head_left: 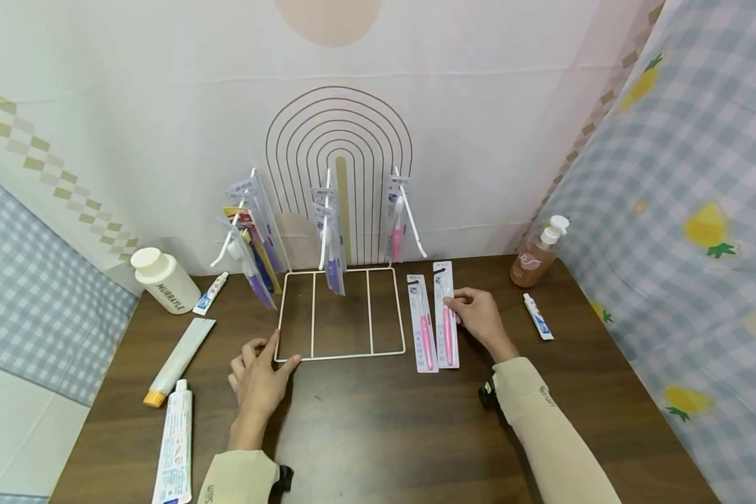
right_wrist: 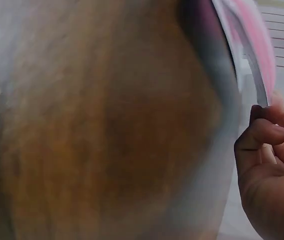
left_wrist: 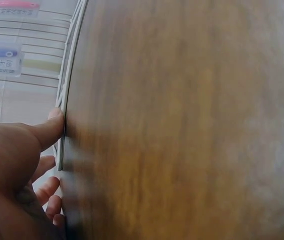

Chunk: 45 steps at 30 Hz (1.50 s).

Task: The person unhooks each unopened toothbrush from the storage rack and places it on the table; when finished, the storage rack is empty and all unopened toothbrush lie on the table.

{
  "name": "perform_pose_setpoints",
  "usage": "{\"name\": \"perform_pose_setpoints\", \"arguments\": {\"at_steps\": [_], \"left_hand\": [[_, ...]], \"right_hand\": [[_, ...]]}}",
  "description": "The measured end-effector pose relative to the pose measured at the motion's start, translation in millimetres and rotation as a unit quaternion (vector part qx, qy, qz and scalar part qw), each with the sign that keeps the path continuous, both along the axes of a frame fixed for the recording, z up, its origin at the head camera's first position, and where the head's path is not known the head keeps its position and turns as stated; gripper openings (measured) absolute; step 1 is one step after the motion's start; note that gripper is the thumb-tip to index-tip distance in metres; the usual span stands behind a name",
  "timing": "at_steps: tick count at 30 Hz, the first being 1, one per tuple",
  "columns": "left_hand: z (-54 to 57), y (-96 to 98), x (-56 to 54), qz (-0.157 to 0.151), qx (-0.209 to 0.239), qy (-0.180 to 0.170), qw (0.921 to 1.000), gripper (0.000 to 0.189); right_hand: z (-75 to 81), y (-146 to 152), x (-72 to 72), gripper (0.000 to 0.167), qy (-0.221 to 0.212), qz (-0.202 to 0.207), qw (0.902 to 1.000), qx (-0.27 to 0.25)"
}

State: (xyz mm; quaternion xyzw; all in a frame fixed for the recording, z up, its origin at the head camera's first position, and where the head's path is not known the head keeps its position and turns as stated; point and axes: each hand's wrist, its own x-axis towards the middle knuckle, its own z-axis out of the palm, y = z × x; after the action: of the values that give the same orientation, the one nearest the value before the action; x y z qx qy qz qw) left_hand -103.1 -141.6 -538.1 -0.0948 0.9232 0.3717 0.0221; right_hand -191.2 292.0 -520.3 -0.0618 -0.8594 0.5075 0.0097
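Observation:
My right hand [head_left: 481, 318] pinches the edge of a packaged pink toothbrush [head_left: 446, 329], thumb and forefinger at its side. In the right wrist view, the fingertips [right_wrist: 277, 107] meet at the end of the pack, which shows blurred. A second packaged pink toothbrush [head_left: 424, 332] lies just left of it on the table. At the front left corner of a white wire display rack [head_left: 343, 358], my left hand [head_left: 258, 378] rests with thumb and forefinger spread along the wire. Packaged purple toothbrushes [head_left: 332, 259] and a packaged pink toothbrush [head_left: 397, 224] hang from the rack's hooks.
Left of the rack are a white bottle [head_left: 166, 280], a small toothpaste tube [head_left: 211, 293], an orange-capped tube [head_left: 181, 360] and a large toothpaste tube [head_left: 175, 444]. A pump bottle [head_left: 534, 259] and another small tube [head_left: 538, 317] are at the right. Cloth hangs behind the table.

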Motion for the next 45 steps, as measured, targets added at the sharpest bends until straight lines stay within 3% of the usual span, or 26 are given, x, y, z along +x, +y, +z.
{"name": "perform_pose_setpoints", "arguments": {"at_steps": [5, 12, 24, 28, 33, 40, 45], "left_hand": [[0.5, 0.7, 2.7, -0.001, 0.003, -0.005, 1.0000, 0.076], [-0.5, 2.8, 2.5, 0.006, 0.000, 0.006, 1.0000, 0.075], [-2.7, 0.9, -0.3, 0.007, -0.004, 0.011, 0.9999, 0.076], [-2.7, 2.5, 1.8, 0.008, -0.008, 0.021, 0.9997, 0.074], [-1.4, 5.6, 3.3, 0.009, -0.008, 0.028, 0.9995, 0.073], [8.9, 6.1, 3.2, 0.005, -0.017, 0.005, 0.9998, 0.072], [5.2, 4.8, 3.5, 0.008, -0.008, 0.015, 0.9998, 0.073]], "right_hand": [[-9.5, 0.2, 1.2, 0.031, -0.015, 0.012, 0.9992, 0.035], [-19.2, 1.9, -1.9, 0.033, 0.001, 0.015, 0.9993, 0.033], [-10.0, -12.4, 1.9, 0.032, -0.036, -0.009, 0.9974, 0.062], [-6.8, -14.9, 2.6, 0.031, -0.022, -0.021, 0.9968, 0.074], [10.6, -27.2, -2.6, 0.029, 0.042, -0.042, 0.9947, 0.084], [58.5, -64.1, -24.5, 0.034, 0.146, -0.008, 0.9887, 0.031], [89.2, -87.8, -38.3, 0.047, 0.175, 0.000, 0.9846, 0.003]]}}
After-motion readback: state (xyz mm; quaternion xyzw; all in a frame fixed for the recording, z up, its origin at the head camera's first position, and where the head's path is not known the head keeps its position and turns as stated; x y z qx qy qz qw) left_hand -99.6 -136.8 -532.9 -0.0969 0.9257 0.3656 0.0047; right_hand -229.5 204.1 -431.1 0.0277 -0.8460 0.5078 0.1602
